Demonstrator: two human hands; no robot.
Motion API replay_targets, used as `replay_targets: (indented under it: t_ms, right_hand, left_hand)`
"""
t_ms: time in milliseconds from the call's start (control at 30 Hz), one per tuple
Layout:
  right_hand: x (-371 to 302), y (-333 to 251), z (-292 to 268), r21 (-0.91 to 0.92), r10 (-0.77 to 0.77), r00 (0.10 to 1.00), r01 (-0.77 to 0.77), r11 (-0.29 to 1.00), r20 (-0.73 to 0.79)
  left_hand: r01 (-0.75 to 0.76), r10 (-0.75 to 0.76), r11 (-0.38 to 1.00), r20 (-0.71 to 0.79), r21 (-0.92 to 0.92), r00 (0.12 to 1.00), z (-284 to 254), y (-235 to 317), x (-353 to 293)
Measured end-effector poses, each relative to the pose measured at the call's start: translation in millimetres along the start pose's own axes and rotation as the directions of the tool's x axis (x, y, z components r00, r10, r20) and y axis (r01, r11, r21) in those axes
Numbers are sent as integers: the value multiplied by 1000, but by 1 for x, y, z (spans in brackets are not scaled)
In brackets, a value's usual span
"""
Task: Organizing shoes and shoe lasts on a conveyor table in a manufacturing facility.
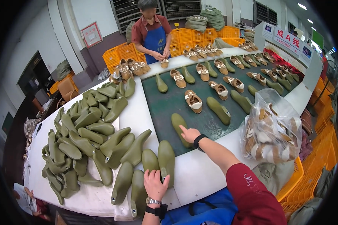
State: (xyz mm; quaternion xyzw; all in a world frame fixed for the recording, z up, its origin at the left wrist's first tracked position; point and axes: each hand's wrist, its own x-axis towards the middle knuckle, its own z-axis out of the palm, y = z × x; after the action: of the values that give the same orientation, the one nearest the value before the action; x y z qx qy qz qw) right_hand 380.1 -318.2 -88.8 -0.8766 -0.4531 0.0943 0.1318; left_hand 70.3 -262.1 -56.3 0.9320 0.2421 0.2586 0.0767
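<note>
My right hand reaches over the dark green conveyor belt. Its index finger lies on a green shoe last, and its other fingers curl at the last's side. At the near white edge, my left hand bends its fingers over the end of another shoe last; its palm hides part of that last. A third last lies against this hand on the right, and two more lie at its left. A big heap of green shoe lasts covers the white table to the left.
Brown-and-white shoes and green lasts stand in rows along the belt. A clear plastic bag of shoes sits at the right edge. Across the belt, a co-worker in a blue apron handles a shoe. Orange crates line the back and right.
</note>
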Motion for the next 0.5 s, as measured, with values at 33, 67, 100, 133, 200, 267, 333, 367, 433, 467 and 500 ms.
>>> replay_targets:
  t_ms: [33,67,100,133,200,267,333,367,433,467,500]
  right_hand:
    - [4,3,7,5,57,996,-57,998,-73]
    - [7,5,10,-8,75,992,-76,997,-99]
    - [11,7,11,-6,76,992,-77,997,-101]
    - [17,9,12,-22,86,988,-89,996,-127]
    - [27,2,16,-34,71,987,-76,996,-142]
    - [32,-3,18,-44,79,991,-84,995,-107]
    - [23,-14,11,-51,90,996,-91,995,-26]
    - [10,-17,1,-95,69,997,-68,993,15]
    - [-16,-1,-7,-122,79,996,-82,989,-35]
    - [-28,3,-8,-133,28,997,-37,990,-70]
    - [-36,-1,-8,-142,-20,994,5,990,-108]
  left_hand:
    - [3,-3,1000,-1,-9,1000,3,3,-1]
    - [3,-3,1000,2,-16,1000,4,4,0]
    - [1,-1,1000,2,-14,1000,4,4,2]
    - [-3,2,1000,-9,-16,1000,5,4,3]
    - [17,-17,1000,-23,-2,1000,1,0,1]
    - [24,-25,999,-41,-21,999,-4,-3,3]
    - [24,-25,999,-35,-34,999,-13,-5,5]
    - [21,-23,999,-47,-43,999,-13,-4,6]
    - [-10,7,998,-55,-61,998,-6,6,9]
    - [-8,4,998,-56,-63,998,-8,10,9]
    - [10,-14,997,-51,-76,999,-10,11,6]
